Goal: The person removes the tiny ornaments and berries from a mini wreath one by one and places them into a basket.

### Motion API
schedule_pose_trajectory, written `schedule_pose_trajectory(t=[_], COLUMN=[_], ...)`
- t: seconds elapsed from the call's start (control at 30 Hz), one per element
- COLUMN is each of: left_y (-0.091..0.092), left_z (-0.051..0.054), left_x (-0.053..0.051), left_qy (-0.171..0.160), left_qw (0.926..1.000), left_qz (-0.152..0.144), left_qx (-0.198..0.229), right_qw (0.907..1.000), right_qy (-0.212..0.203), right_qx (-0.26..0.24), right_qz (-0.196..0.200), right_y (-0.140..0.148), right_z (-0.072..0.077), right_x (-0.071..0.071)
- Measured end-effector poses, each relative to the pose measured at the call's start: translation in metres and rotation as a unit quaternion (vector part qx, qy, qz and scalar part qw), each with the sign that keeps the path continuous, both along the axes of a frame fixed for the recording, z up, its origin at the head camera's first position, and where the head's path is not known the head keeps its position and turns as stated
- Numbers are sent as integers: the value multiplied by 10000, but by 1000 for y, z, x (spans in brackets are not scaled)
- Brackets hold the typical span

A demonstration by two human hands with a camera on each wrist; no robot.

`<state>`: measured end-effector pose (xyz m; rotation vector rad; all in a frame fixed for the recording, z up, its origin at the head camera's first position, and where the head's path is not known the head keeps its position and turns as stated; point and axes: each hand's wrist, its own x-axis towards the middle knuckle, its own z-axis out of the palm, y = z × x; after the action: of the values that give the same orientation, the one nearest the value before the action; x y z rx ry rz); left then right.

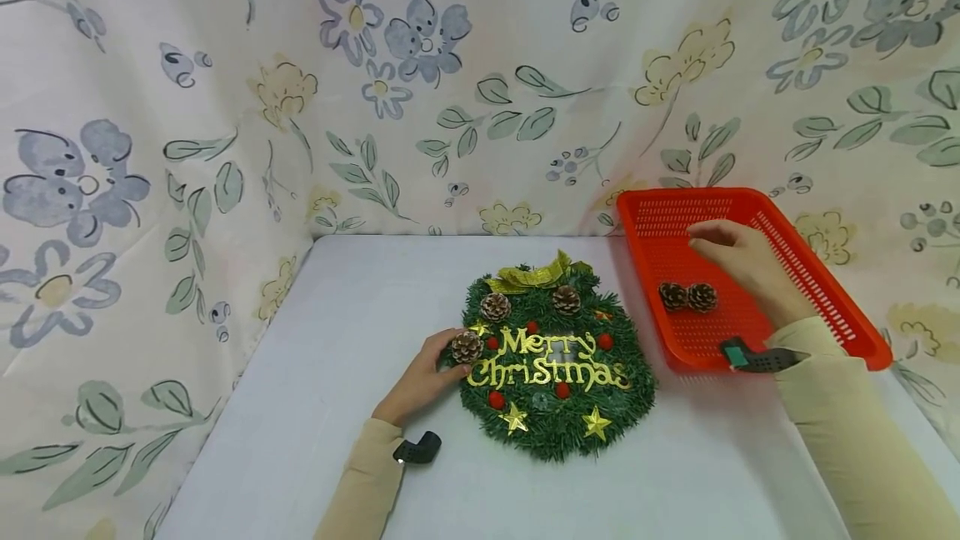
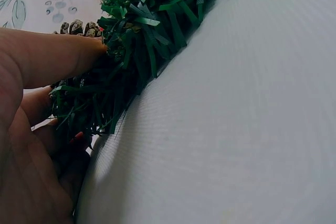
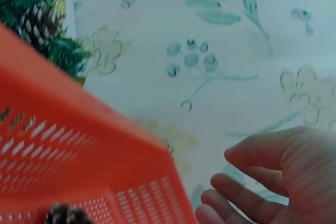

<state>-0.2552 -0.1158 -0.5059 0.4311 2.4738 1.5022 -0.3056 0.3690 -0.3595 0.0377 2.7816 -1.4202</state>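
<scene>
A green Christmas wreath [image 1: 551, 432] with gold "Merry Christmas" lettering, stars and red balls lies flat on the white table. At its left edge my left hand [image 1: 422, 380] holds a pine cone [image 1: 467, 347] between thumb and fingers. In the left wrist view, the thumb [image 2: 63, 59] lies against the green tinsel [image 2: 142, 35] and partly hides that pine cone [image 2: 79, 28]. My right hand [image 1: 738, 261] is raised over the red basket [image 1: 671, 348], fingers loosely bent and holding nothing. Two pine cones [image 1: 687, 297] sit together in the basket below it.
Two more pine cones [image 1: 531, 304] sit on the wreath's upper part, beneath a gold bow [image 1: 532, 276]. A floral curtain [image 1: 480, 90] hangs behind and beside the table [image 1: 315, 340]. The basket stands right of the wreath, with raised walls.
</scene>
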Motion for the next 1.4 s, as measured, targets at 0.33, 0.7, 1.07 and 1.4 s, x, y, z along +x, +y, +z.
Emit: schedule_pose_trajectory(t=[0.33, 0.7, 1.07, 1.4], left_y=[0, 1, 1, 1], left_z=[-1, -3, 0, 0], left_x=[-1, 0, 0, 0], left_qy=[9, 47, -36, 32], left_qw=[10000, 10000, 10000, 10000], left_qz=[0, 17, 31, 45], left_qx=[15, 30, 60, 30], right_qw=[9976, 9972, 9942, 9915], right_qy=[608, 509, 584, 679], right_qx=[-294, -372, -710, -654], right_qz=[132, 406, 566, 893], right_y=[-35, -63, -87, -110], right_z=[21, 29, 30, 23], right_x=[3, -2, -8, -12])
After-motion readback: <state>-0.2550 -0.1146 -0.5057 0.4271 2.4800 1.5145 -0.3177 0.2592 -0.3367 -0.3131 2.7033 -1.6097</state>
